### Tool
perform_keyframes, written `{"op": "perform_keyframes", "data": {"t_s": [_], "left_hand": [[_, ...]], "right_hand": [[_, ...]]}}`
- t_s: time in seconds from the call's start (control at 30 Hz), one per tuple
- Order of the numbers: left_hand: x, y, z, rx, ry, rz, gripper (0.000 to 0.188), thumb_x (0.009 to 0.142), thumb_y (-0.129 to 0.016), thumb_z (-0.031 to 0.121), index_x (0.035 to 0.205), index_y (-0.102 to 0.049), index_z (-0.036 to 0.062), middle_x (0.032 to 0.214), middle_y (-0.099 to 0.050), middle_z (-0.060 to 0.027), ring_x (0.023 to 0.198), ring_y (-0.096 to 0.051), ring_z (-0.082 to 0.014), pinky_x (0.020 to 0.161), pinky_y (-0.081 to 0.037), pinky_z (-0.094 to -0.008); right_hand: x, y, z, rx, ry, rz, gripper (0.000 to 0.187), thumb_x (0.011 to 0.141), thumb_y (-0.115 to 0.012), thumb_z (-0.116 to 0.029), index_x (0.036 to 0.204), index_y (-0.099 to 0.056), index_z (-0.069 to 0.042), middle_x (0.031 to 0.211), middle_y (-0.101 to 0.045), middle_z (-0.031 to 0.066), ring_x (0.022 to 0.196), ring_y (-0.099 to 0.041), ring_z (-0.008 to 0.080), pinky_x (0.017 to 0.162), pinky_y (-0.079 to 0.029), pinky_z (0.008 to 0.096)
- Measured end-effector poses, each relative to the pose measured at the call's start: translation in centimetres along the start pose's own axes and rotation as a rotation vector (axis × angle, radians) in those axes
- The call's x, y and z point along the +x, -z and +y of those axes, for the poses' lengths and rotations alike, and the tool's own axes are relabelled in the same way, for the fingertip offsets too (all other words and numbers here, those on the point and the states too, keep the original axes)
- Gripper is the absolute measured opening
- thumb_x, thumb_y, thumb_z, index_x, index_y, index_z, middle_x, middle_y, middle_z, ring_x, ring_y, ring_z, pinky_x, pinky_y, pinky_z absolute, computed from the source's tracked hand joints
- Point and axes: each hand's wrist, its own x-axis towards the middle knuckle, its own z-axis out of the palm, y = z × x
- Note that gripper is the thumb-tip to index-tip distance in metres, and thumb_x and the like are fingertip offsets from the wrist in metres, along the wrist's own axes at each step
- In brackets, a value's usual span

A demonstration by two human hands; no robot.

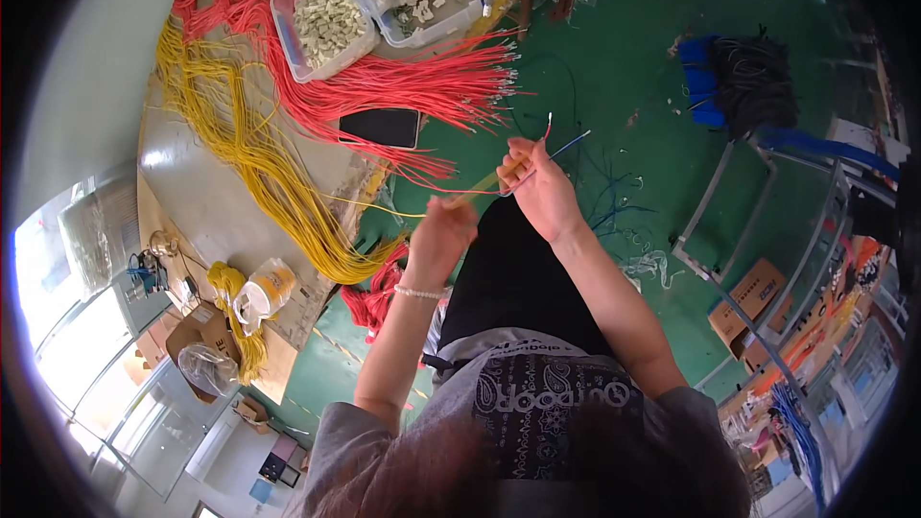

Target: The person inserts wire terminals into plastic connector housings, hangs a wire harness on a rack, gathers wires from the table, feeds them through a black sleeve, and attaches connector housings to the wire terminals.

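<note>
My right hand (545, 194) is closed in a pinch on a red wire and a blue wire (573, 144); their ends stick out past the fingers. The red wire (489, 194) runs left, past my left hand. Motion blurs my left hand (443, 233), which is closed around a thin yellow wire (382, 205) leading from the table. A smeared yellow streak spans the gap between both hands. Beyond them, a fanned bundle of red wires (413, 86) overhangs the table edge, and a thick bundle of yellow wires (264, 168) lies to its left.
On the table (177, 153) are a black phone (380, 128), a clear bin of small pale connectors (331, 24) and a second bin (436, 24). A white-and-yellow tub (271, 283) stands near left. Black cables (758, 86) and a metal frame (715, 192) are on the right.
</note>
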Motion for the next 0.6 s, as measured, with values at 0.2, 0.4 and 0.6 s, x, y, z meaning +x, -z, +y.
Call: {"op": "perform_keyframes", "data": {"t_s": [0.2,0.4,0.6], "left_hand": [[2.7,-7.5,4.2,1.67,-0.238,0.155,0.03,0.093,-0.053,0.029,0.085,-0.064,0.0018,0.069,-0.064,-0.0075,0.056,-0.059,-0.0162,0.051,-0.044,-0.0256],[17.3,-11.8,8.4,2.266,-1.079,0.023,0.008,0.083,-0.061,0.012,0.086,-0.063,0.0053,0.08,-0.062,-0.0118,0.076,-0.061,-0.029,0.065,-0.049,-0.0372],[22.0,-10.4,8.3,2.634,-1.181,0.257,0.008,0.083,-0.06,0.012,0.088,-0.06,0.0064,0.085,-0.06,-0.0119,0.083,-0.061,-0.0306,0.069,-0.05,-0.0407]], "right_hand": [[0.4,3.4,-0.2,-0.105,0.042,-0.012,0.036,0.1,-0.038,-0.035,0.105,-0.056,-0.005,0.068,-0.042,-0.0003,0.064,-0.045,0.0147,0.077,-0.045,0.031],[1.2,3.5,0.1,-0.16,-0.007,0.003,0.039,0.101,-0.034,-0.037,0.11,-0.052,-0.004,0.06,-0.032,-0.0041,0.055,-0.03,0.0088,0.06,-0.035,0.0273],[0.9,3.5,-0.3,-0.143,0.023,0.054,0.039,0.101,-0.033,-0.038,0.11,-0.055,-0.006,0.06,-0.024,-0.0063,0.053,-0.023,0.0058,0.054,-0.026,0.0215]]}}
